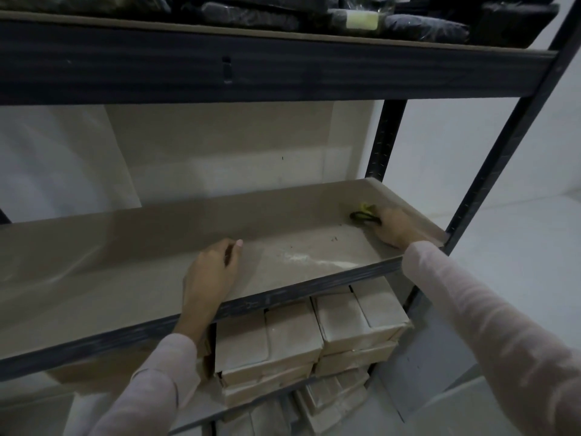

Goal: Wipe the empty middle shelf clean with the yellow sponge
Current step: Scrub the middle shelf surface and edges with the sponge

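The middle shelf (132, 278) is a bare beige board in a dark metal rack. A pale dusty smear (309, 259) and a few dark specks lie on it right of centre. My right hand (396, 226) is at the shelf's far right end and grips a yellow sponge (364, 213) with a dark underside, pressed to the board. My left hand (213, 270) rests on the board near its front edge, fingers curled, holding nothing I can see.
The top shelf (283, 70) carries dark plastic-wrapped bundles (408, 25). Under the middle shelf stand stacked paper-wrapped boxes (314, 335). A black rack post (503, 146) rises at the right, with a white wall behind and beside it.
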